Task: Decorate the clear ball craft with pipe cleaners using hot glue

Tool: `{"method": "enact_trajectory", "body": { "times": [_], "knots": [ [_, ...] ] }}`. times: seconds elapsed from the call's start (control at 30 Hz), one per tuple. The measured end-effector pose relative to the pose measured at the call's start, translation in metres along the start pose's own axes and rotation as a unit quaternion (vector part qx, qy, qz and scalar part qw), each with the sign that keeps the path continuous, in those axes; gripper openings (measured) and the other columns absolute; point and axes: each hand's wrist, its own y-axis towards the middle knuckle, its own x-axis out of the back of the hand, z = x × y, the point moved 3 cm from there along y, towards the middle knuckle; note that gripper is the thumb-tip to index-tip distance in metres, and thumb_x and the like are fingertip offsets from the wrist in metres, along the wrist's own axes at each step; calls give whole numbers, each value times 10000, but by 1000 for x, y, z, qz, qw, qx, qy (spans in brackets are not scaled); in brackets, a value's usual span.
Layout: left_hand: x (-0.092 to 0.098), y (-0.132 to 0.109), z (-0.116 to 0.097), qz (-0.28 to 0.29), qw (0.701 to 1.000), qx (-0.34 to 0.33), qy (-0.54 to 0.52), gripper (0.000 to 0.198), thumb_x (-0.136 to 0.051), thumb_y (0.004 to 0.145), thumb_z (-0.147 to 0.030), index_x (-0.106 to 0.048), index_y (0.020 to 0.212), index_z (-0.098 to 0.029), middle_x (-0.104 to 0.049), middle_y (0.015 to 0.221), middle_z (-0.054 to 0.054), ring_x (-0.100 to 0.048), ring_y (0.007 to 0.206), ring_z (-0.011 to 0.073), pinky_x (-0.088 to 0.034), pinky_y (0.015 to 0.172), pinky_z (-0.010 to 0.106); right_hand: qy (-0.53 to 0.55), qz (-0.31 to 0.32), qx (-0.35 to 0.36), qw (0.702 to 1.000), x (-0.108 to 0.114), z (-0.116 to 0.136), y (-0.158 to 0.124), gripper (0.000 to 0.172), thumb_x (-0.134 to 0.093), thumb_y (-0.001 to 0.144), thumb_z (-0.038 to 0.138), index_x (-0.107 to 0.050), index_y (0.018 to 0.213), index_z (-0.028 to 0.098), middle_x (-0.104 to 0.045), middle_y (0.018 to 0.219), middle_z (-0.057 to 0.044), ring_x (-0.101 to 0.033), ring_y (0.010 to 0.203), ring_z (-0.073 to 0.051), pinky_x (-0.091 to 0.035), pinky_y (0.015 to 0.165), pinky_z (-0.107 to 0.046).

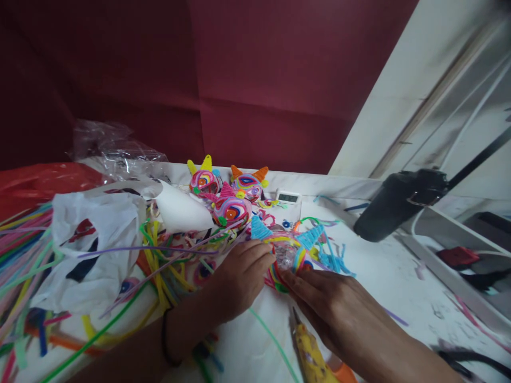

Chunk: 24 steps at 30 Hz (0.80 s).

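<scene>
A pipe-cleaner animal head (297,242) with two light-blue pointed ears and rainbow stripes around a clear, hollow-looking middle is between my two hands. My left hand (243,271) has its fingers curled against the left edge. My right hand (335,303) presses its fingers on the lower right edge; its thumb is mostly hidden. Just below, between the hands, lies a yellow patterned glue gun (309,351) with a pointed metal tip. Behind stand similar finished-looking heads: a pink-eared one (231,211), a yellow-eared one (204,182) and an orange-eared one (248,185).
Loose pipe cleaners (24,255) and a white plastic bag (96,255) crowd the left side. A small digital display (288,198) stands at the back. On the right are a black cylindrical object (399,205) and a white tray (431,266) with items in it.
</scene>
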Motion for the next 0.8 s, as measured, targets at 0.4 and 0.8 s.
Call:
{"method": "enact_trajectory", "body": {
  "times": [0.4, 0.8],
  "knots": [
    [0, 0, 1, 10, 1000, 9, -21, 280, -402, 932, -103, -547, 1171, -119, -634, 1154, 144, -552, 1196, 207, -496, 1019, 403, -47, -45, 31, 997, 1, 3, -1, 344, -455, 848, 20, -645, 1108, 142, -719, 790, -62, -674, 631, -186, -530, 561, -268],
    [2, -3, -1, 5, 999, 23, -37, 261, -439, 919, -124, -528, 1165, -120, -616, 1148, 134, -545, 1178, 199, -473, 1047, 386, 72, -102, 18, 992, -8, -8, -3, 395, -457, 765, 19, -694, 955, 272, -736, 863, -36, -684, 666, -199, -538, 546, -285]
  ]
}}
